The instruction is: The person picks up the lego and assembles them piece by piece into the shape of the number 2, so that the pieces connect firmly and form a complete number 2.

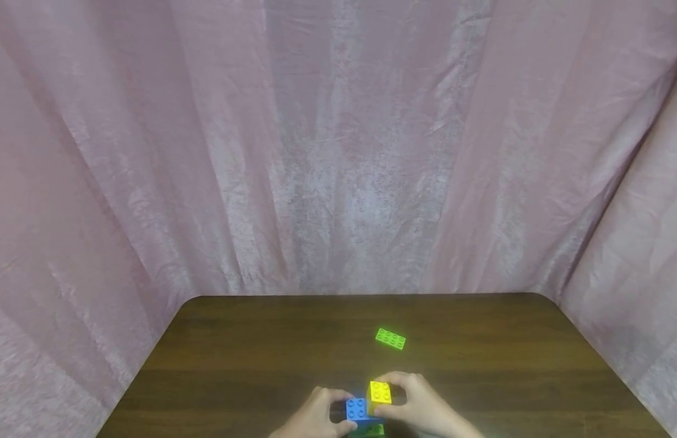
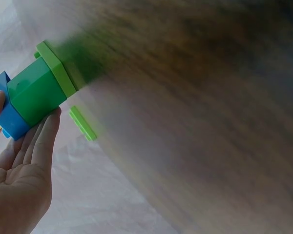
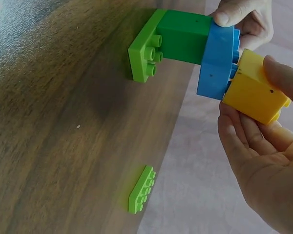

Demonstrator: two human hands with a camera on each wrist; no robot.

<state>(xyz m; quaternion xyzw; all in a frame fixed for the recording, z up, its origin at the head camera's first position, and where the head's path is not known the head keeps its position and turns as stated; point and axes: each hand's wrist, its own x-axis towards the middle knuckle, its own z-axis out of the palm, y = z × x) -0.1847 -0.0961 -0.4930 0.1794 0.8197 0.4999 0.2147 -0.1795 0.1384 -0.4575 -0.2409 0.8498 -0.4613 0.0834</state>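
A small stack stands near the front of the table: a light green plate (image 3: 145, 48) at the bottom, a dark green brick (image 3: 185, 36) on it, and a blue brick (image 3: 217, 63) on top. My left hand (image 1: 319, 413) holds the stack at the blue brick, thumb on one side and fingers on the other. Between thumb and fingers of my right hand (image 1: 417, 404) is a yellow brick (image 3: 254, 87). It sits tilted against one end of the blue brick's top, where several blue studs show. Whether its studs are engaged I cannot tell.
Farther back on the brown wooden table (image 1: 250, 347) lies a loose light green plate (image 1: 390, 338) with its studs up. A pink curtain (image 1: 360, 152) hangs behind the table and along its sides.
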